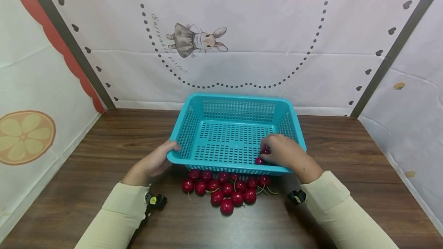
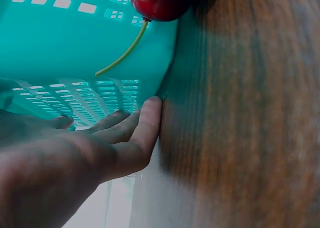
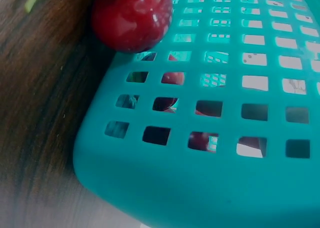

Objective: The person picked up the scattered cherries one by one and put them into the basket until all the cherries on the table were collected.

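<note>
A turquoise plastic basket with pierced walls stands on the wooden table. My left hand holds its front left corner, thumb over the rim and fingers along the outer wall; the left wrist view shows these fingers low by the table. Inside the front right corner, my right hand has its fingers curled around a dark red cherry. Another cherry lies just below its fingertips, at the front wall. Through the holes in the right wrist view, red bits of cherry show; the hand itself is hidden there.
Several red cherries, some with green stems, lie clustered on the table along the basket's front wall. Behind the basket rises a white printed cloth wall, with more cloth at both sides.
</note>
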Action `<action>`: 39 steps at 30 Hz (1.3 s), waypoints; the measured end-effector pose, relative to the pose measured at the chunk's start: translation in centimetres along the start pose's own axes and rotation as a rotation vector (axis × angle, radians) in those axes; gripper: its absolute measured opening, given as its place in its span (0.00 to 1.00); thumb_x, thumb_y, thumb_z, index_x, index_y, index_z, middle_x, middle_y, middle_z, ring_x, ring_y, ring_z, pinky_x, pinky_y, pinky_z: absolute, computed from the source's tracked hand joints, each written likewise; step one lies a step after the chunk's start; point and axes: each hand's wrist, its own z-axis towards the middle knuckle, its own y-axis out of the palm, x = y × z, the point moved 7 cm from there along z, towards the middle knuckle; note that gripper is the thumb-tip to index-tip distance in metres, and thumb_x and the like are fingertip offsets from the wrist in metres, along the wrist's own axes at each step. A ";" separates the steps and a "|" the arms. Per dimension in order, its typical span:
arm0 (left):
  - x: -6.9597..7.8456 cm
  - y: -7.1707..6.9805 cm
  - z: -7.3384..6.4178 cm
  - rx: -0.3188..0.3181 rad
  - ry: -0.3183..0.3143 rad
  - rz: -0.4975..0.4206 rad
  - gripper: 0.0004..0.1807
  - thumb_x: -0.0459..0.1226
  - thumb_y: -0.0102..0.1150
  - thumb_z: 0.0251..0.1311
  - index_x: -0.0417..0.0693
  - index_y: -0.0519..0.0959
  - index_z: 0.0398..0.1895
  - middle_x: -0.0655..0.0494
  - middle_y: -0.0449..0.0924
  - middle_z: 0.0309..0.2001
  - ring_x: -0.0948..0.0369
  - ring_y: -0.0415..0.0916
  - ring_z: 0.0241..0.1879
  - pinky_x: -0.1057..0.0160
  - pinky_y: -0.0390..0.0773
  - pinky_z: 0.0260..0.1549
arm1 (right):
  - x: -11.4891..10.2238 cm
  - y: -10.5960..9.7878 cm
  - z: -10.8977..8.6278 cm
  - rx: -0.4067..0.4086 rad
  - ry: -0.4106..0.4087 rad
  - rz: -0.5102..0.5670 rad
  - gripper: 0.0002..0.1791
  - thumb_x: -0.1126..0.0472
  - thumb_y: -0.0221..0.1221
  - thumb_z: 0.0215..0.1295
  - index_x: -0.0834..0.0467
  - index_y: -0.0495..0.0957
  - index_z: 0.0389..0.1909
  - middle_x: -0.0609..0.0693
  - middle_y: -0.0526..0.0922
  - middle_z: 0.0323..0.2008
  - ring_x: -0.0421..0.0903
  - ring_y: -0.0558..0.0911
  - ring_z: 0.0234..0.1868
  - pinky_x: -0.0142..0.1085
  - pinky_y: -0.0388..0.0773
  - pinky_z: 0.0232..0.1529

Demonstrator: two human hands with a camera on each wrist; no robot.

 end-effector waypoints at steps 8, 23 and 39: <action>0.0 0.0 0.0 -0.005 0.007 -0.007 0.43 0.38 0.36 0.65 0.50 0.29 0.79 0.36 0.42 0.75 0.38 0.51 0.72 0.37 0.51 0.73 | -0.2 -0.4 -0.1 0.068 -0.010 -0.035 0.08 0.55 0.65 0.65 0.55 0.85 0.38 0.52 0.85 0.40 0.48 0.79 0.40 0.45 0.82 0.46; 0.0 -0.1 -0.1 -0.015 0.024 -0.006 0.42 0.38 0.36 0.65 0.50 0.30 0.79 0.36 0.42 0.75 0.37 0.53 0.72 0.42 0.58 0.71 | -1.0 -4.8 -2.7 0.626 -0.150 -0.023 0.08 0.61 0.68 0.61 0.60 0.85 0.39 0.54 0.85 0.34 0.49 0.81 0.35 0.45 0.85 0.37; 0.0 0.2 0.0 -0.019 0.024 -0.022 0.42 0.37 0.35 0.66 0.49 0.29 0.79 0.35 0.40 0.76 0.37 0.50 0.74 0.39 0.51 0.74 | -6.3 -3.7 -12.6 0.721 -0.517 -0.093 0.14 0.52 0.57 0.72 0.56 0.85 0.34 0.45 0.81 0.27 0.36 0.79 0.21 0.28 0.80 0.25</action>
